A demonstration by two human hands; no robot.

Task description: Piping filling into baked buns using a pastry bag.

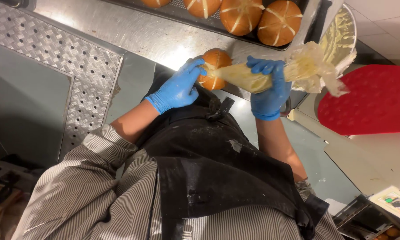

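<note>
My left hand [178, 86], in a blue glove, holds a round golden-brown bun [217, 60] with pale cross lines. My right hand [267, 89], also gloved blue, grips a clear piping bag [244, 78] full of pale yellow cream. The bag's narrow tip meets the bun's side near my left fingers. The bag's loose twisted end [317, 69] sticks out to the right of my right hand. Both hands are just above the edge of a steel counter [133, 33].
A dark tray [253, 38] at the top holds several more crossed buns. A steel bowl [342, 31] smeared with cream stands at the upper right. A red round mat [373, 100] lies at the right. I wear a black apron over a striped shirt; grey floor and tread plate are at the left.
</note>
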